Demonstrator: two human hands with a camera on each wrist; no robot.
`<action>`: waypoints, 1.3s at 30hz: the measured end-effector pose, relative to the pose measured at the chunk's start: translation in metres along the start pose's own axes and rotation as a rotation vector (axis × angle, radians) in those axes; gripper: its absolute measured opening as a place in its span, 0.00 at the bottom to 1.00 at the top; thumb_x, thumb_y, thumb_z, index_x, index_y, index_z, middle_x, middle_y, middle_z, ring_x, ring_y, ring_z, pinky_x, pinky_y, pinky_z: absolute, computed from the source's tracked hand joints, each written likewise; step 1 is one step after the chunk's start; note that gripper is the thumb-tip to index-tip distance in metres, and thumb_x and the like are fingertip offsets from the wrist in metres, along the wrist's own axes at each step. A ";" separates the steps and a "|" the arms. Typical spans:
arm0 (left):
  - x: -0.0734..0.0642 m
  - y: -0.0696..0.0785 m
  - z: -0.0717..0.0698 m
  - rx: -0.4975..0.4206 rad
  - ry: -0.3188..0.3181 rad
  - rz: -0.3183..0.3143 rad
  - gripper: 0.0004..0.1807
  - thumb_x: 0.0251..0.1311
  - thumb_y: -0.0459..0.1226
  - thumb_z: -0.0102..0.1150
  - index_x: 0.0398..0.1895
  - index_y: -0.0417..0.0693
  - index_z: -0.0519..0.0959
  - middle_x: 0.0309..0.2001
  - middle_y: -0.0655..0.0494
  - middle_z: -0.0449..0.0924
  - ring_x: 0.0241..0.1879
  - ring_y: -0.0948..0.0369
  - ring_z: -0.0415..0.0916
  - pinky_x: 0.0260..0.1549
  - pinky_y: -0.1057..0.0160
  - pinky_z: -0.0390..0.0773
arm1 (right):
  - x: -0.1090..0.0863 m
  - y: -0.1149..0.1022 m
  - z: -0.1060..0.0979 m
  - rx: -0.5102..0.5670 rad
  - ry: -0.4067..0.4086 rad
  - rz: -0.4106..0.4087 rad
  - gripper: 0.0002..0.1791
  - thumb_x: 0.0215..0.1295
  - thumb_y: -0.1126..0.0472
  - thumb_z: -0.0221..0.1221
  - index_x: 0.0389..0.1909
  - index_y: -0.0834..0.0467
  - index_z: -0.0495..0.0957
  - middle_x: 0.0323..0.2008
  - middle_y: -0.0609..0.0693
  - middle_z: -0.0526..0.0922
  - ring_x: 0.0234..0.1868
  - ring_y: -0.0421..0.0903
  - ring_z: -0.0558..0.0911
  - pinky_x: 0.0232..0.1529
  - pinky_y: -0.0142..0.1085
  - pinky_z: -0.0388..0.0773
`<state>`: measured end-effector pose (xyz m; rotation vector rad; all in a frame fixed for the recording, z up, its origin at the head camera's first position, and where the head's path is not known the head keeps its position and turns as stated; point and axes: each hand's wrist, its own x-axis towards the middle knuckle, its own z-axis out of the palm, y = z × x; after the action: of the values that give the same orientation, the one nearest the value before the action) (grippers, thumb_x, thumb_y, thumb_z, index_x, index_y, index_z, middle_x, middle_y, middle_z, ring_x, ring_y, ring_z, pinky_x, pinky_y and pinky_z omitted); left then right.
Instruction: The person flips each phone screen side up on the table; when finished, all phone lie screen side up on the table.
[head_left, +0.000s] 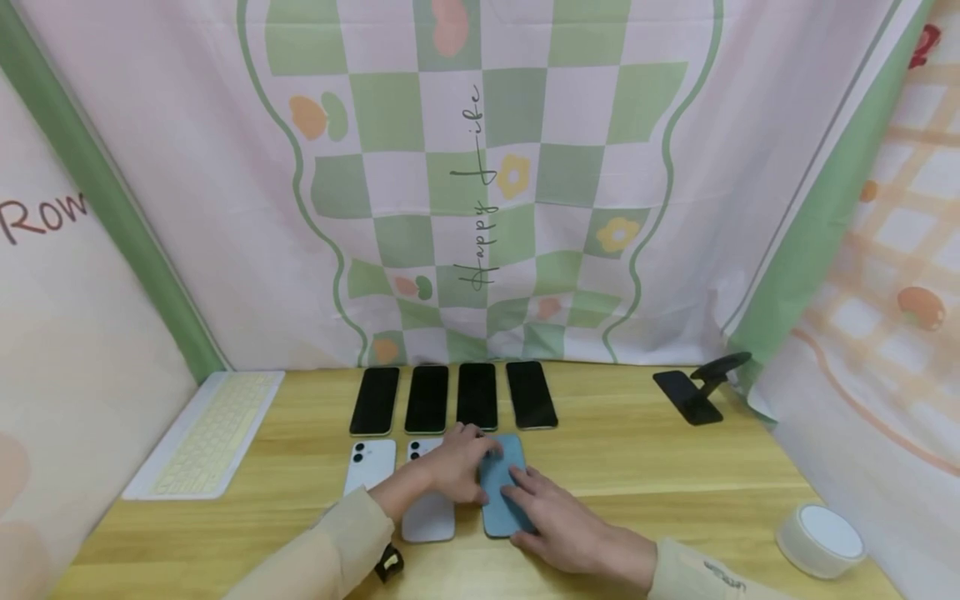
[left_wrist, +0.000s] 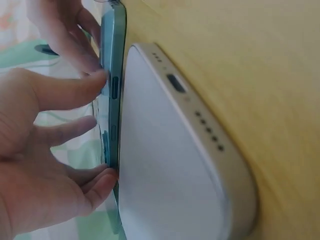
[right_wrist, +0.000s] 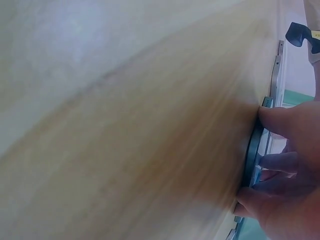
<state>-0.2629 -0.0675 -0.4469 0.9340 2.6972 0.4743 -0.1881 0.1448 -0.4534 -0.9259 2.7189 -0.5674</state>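
Observation:
A blue smartphone [head_left: 504, 487] lies back up on the wooden table, between my two hands. My left hand [head_left: 457, 462] holds it along the left long side, its thumb and bent fingertips at the edge that carries the buttons, as the left wrist view shows. On the opposite long side my right hand [head_left: 558, 521] grips it, thumb near the lower corner, some fingers on the back. Just left of it lies a white smartphone [head_left: 429, 521], back up, partly hidden under my left forearm. Another white smartphone [head_left: 371, 462] is farther left, its lower part covered by the sleeve.
Several black-screened phones [head_left: 477, 396] form a row behind, screens up. A white keyboard [head_left: 213, 433] lies at the left. At the back right stands a black phone stand [head_left: 697, 396]; a roll of white tape [head_left: 821, 540] sits near the right edge. A patterned curtain [head_left: 480, 183] hangs behind.

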 end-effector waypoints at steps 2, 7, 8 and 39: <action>0.003 -0.001 0.000 -0.068 0.024 -0.011 0.24 0.57 0.33 0.68 0.58 0.51 0.77 0.59 0.46 0.76 0.53 0.55 0.67 0.54 0.57 0.70 | 0.000 0.001 0.000 0.002 -0.001 0.002 0.35 0.70 0.51 0.65 0.72 0.65 0.71 0.77 0.70 0.64 0.75 0.73 0.66 0.70 0.64 0.71; 0.010 -0.006 0.002 -0.231 0.067 -0.069 0.25 0.49 0.24 0.55 0.53 0.48 0.75 0.50 0.48 0.75 0.46 0.57 0.62 0.48 0.60 0.65 | -0.002 0.002 0.002 0.014 -0.001 0.001 0.39 0.71 0.50 0.64 0.75 0.66 0.65 0.78 0.69 0.63 0.76 0.72 0.65 0.71 0.64 0.69; 0.011 -0.007 0.003 -0.248 0.071 -0.082 0.25 0.49 0.24 0.55 0.54 0.48 0.75 0.50 0.48 0.74 0.46 0.57 0.63 0.48 0.59 0.65 | -0.002 0.001 0.002 0.017 -0.006 0.003 0.40 0.72 0.50 0.64 0.76 0.66 0.64 0.78 0.68 0.62 0.77 0.72 0.65 0.72 0.64 0.69; 0.008 -0.008 0.014 -0.461 0.287 -0.299 0.27 0.52 0.30 0.71 0.58 0.37 0.80 0.52 0.40 0.84 0.51 0.50 0.81 0.55 0.47 0.82 | -0.004 0.000 0.005 0.087 -0.022 0.007 0.38 0.74 0.47 0.60 0.76 0.64 0.64 0.80 0.67 0.59 0.79 0.69 0.62 0.73 0.63 0.67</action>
<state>-0.2688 -0.0649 -0.4638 0.3524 2.7115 1.1688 -0.1838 0.1462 -0.4575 -0.8953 2.6534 -0.6646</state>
